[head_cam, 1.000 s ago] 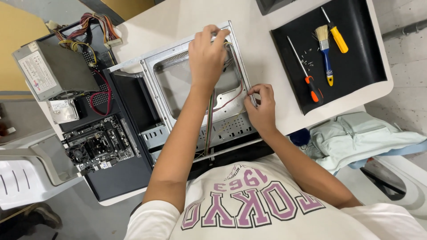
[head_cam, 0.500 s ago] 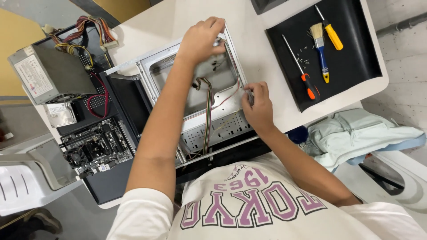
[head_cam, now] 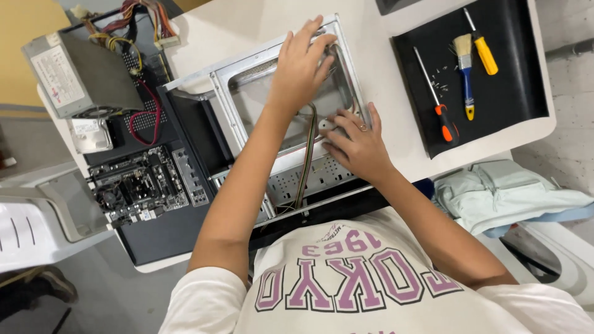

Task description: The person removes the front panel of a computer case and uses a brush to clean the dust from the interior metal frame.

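Note:
A bare metal computer case (head_cam: 226,99) lies open on the white table. My left hand (head_cam: 301,65) reaches into its far side, fingers spread, palm down on the inner frame near the top rail. My right hand (head_cam: 357,143) rests flat inside the case at its right edge, fingers spread over a metal plate. A striped ribbon of wires (head_cam: 305,162) runs down the case floor between my two arms. Neither hand holds a tool.
A black mat (head_cam: 507,99) at right carries an orange-handled screwdriver (head_cam: 438,105), a yellow-handled one (head_cam: 481,47), a blue brush (head_cam: 465,74) and small screws. At left sit a grey power supply (head_cam: 74,77) with cable bundle, and a motherboard (head_cam: 139,185) on a black panel. Pale folded cloth (head_cam: 507,195) lies lower right.
My left hand slid further toward the case's far right corner. My right hand moved from the case's right rim into the inside and opened flat.

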